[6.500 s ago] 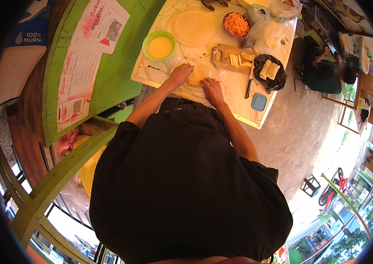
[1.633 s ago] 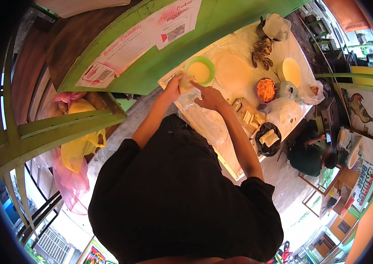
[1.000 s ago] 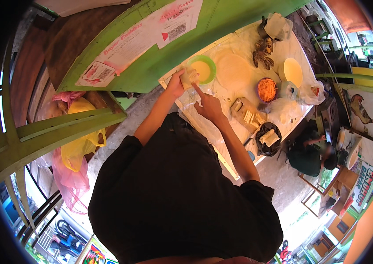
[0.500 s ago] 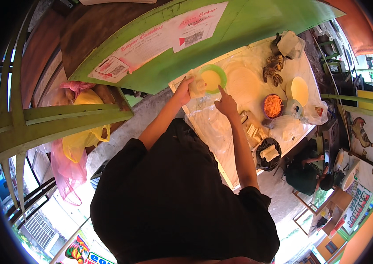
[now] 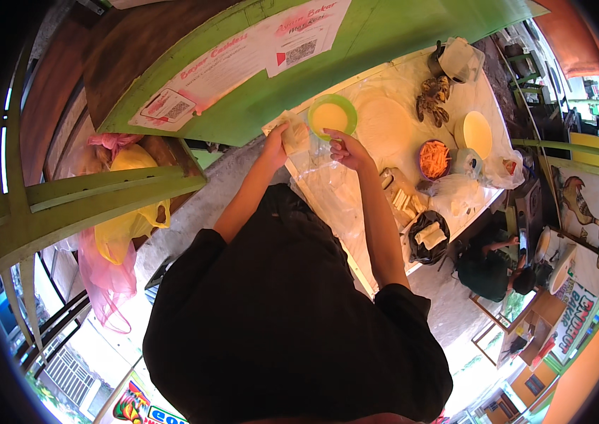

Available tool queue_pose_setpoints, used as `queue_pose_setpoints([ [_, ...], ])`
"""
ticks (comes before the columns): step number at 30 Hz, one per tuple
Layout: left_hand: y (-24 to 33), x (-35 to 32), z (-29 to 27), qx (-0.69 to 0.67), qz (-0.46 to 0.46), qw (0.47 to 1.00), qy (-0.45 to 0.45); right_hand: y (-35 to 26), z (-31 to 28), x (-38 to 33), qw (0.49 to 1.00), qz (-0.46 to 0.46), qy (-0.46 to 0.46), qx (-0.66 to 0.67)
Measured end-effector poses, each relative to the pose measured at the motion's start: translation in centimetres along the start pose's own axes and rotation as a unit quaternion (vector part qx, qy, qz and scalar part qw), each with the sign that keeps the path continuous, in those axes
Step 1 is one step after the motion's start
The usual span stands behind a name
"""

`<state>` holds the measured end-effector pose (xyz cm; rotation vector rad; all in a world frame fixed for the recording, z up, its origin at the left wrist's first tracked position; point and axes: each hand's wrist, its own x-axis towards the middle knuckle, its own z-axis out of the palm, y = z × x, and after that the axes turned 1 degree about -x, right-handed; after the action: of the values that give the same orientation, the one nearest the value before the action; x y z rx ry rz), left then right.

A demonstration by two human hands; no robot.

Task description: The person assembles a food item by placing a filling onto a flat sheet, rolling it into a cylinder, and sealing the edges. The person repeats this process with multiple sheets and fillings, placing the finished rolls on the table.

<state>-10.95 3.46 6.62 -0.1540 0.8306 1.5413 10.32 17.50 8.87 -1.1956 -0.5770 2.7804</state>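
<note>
In my left hand [image 5: 276,145] is a pale, thin, sheet-like wrapper [image 5: 295,131], gripped at the table's left corner. Beside it stands a green bowl [image 5: 353,113] of pale yellow liquid [image 5: 329,119]. My right hand [image 5: 349,150] is at the bowl's near side, index finger stretched toward the liquid and the other fingers partly curled. I see nothing held in it. Farther right lie a stack of round pale sheets [image 5: 384,121], a bowl of orange shreds [image 5: 434,160] and several pale sticks [image 5: 405,203] on a board.
A black-lined container with pale rolls [image 5: 429,235] stands at the table's near right. Beyond are brown gloves [image 5: 432,101], a round yellow tub [image 5: 477,134] and plastic bags [image 5: 508,172]. A green panel [image 5: 243,99] borders the far side. Another person [image 5: 487,272] crouches at right.
My right hand has turned, its index finger now reaching over the bowl's near rim rather than beside it. The left hand keeps the wrapper. The whole view has shifted slightly.
</note>
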Motion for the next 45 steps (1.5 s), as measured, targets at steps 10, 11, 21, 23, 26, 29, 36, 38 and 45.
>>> queue_pose_setpoints([
  [10,0.0,-0.5,5.4,0.07,-0.054,0.994,-0.063,2.2,5.4,-6.0,0.821,-0.317,0.093,-0.466],
  [11,-0.1,-0.6,5.9,0.074,-0.056,0.993,-0.074,2.3,5.8,-6.3,0.734,-0.338,0.135,-0.574],
  [21,-0.5,0.9,5.3,0.056,-0.103,0.984,-0.136,2.6,7.2,-8.1,0.491,-0.29,0.2,-0.797],
  [23,-0.4,0.8,5.2,0.06,-0.117,0.983,-0.126,2.5,6.7,-8.1,0.497,-0.307,0.243,-0.774],
  [26,-0.8,0.8,5.6,0.062,-0.112,0.984,-0.123,2.7,5.6,-7.7,0.508,-0.347,0.219,-0.757],
  [29,-1.4,0.7,5.4,0.143,-0.083,0.976,-0.142,3.2,5.5,-7.8,0.521,-0.322,0.235,-0.755],
  [36,-1.4,0.3,6.6,0.1,-0.124,0.979,-0.127,4.5,4.8,-7.8,0.52,-0.35,0.249,-0.738],
  [38,-1.1,0.1,7.0,0.123,-0.122,0.978,-0.118,4.1,4.7,-7.9,0.523,-0.33,0.302,-0.726],
  [45,-1.8,0.1,6.7,0.15,-0.126,0.972,-0.131,4.0,4.4,-8.6,0.482,-0.329,0.313,-0.749],
])
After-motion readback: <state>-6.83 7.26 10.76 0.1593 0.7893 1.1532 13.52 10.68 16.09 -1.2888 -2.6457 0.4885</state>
